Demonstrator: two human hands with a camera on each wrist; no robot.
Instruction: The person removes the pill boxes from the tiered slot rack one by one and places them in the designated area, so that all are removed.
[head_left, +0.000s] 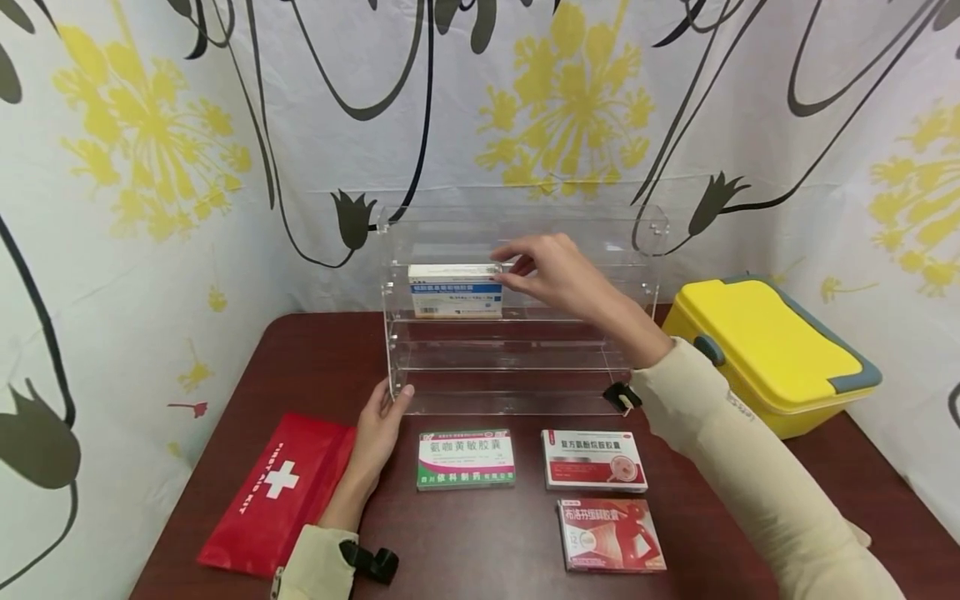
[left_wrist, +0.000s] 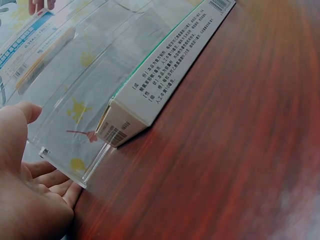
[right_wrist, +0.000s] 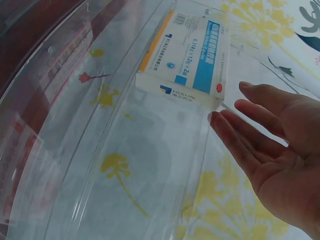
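A clear acrylic display rack (head_left: 517, 357) with stepped shelves stands at the back of the table. On an upper shelf, towards its left side, a white medicine box (head_left: 456, 300) with a blue band stands upright. My right hand (head_left: 562, 271) is at the right end of this box; in the right wrist view its fingers (right_wrist: 235, 140) are loosely bent, fingertips right by the box's corner with nothing between them. Down at the rack's lower left corner, my left hand (head_left: 377, 437) holds the side panel, thumb (left_wrist: 31, 111) in front and the other fingers behind.
In front of the rack lie a green-and-white medicine box (head_left: 467, 459), a red-and-white box (head_left: 594, 461) and a pink-red box (head_left: 611, 536). A red first aid pouch (head_left: 281, 496) lies at left. A yellow lidded case (head_left: 772, 350) stands at right. Patterned fabric hangs behind.
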